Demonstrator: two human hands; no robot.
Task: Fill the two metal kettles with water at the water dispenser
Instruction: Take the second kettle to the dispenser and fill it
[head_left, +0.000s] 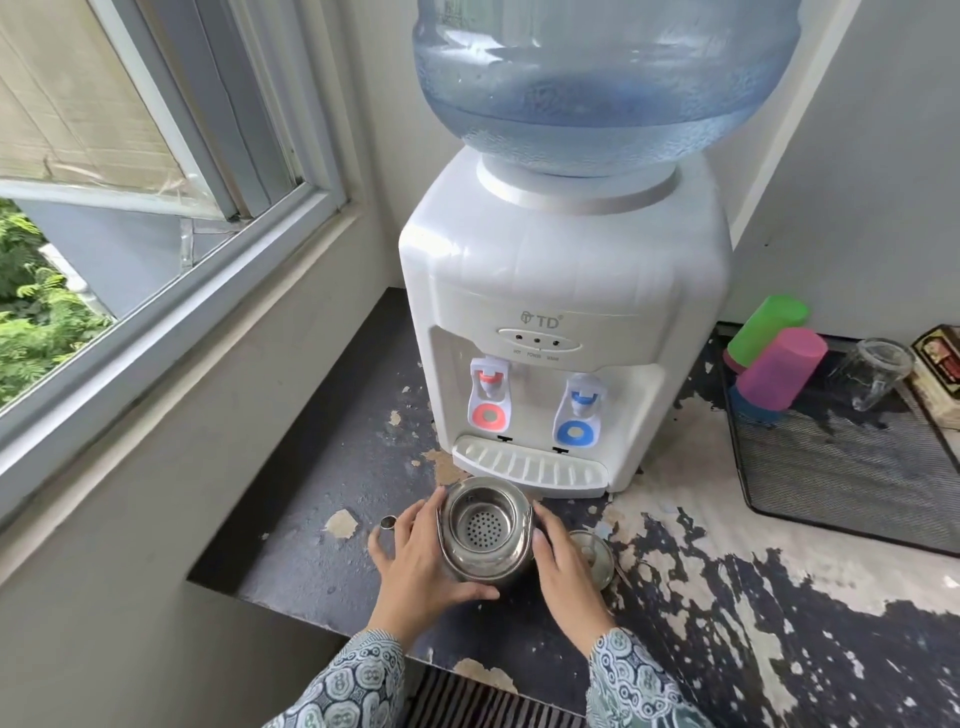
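A shiny metal kettle (484, 527) stands open on the worn counter just in front of the drip tray (530, 470) of a white water dispenser (561, 291). A perforated strainer sits inside its mouth. My left hand (421, 564) wraps its left side and my right hand (563, 566) presses its right side. The spout tip (388, 521) pokes out to the left. Its metal lid (592, 557) lies on the counter, partly behind my right hand. The dispenser carries a red tap (489, 397), a blue tap (581, 413) and a big blue bottle (608, 83). I see only one kettle.
A window (130, 218) and its sill run along the left. At the right, a black mesh tray (841, 467) holds green and pink plastic cups (774, 358), a glass jar (878, 371) and a box (943, 374). The counter's paint is peeling.
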